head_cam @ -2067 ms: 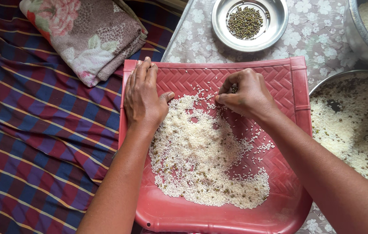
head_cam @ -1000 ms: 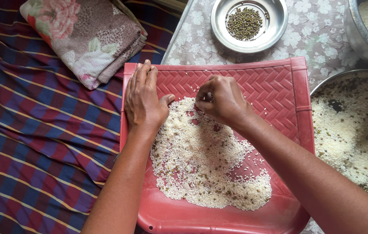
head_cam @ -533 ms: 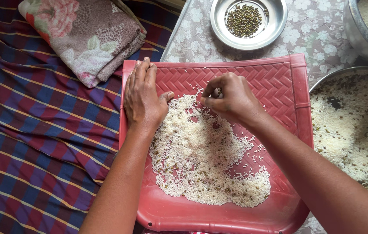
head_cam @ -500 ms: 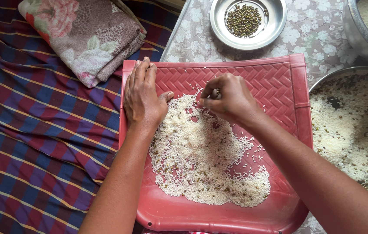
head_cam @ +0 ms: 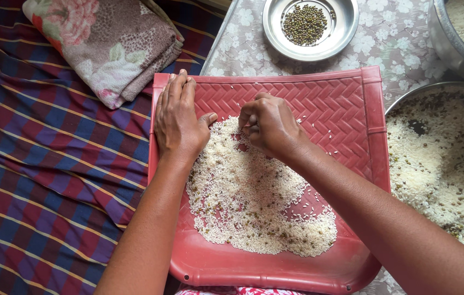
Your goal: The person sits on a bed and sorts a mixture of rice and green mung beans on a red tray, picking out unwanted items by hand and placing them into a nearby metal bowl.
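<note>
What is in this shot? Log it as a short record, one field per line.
Left hand: flat, palm down, on the left side of the red woven tray, at the edge of the rice.
Right hand: fingers curled and pinched over the top of the rice pile.
Rice pile: white grains mixed with small dark green ones, spread across the tray's middle.
Small steel dish: beyond the tray, holding green grains.
Large steel pan: right of the tray, holding mixed rice.
Folded floral cloth: upper left, on a plaid cloth.

The right hand (head_cam: 267, 124) curls over its fingertips, hiding what they pinch. Two metal pots (head_cam: 450, 38) are cut off at the right edge.
</note>
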